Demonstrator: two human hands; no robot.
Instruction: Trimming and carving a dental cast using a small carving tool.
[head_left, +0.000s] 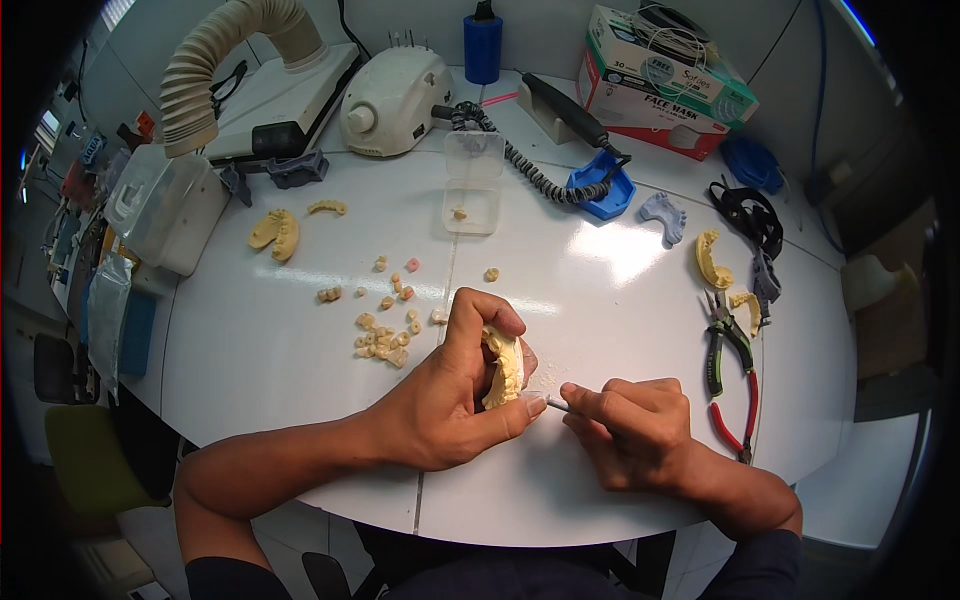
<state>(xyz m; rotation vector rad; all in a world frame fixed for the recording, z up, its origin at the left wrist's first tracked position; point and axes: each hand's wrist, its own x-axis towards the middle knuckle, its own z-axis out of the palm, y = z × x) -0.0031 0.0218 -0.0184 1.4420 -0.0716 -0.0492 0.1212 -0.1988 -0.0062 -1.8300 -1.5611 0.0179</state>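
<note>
My left hand (440, 410) is wrapped round a pale yellow plaster dental model (507, 372), its row of teeth tilted up on edge. My right hand (635, 430) pinches a slim metal hand tool (557, 403), whose tip lies by my left thumb at the model's lower end. What kind of tip it has is too small to tell. Pale crumbs (548, 378) lie on the white table (600, 310) beside the model. Left of my left hand, several small tooth-coloured crowns (385, 345) are scattered, a few with pink on them.
Pliers (730, 350) with red and green-black handles lie at right, near more dental models (712, 260). A small clear lidded box (470, 205) stands open in the middle. Behind are a white control unit (397, 100), a coiled-cord handpiece (565, 110) and a ribbed suction hose (190, 90).
</note>
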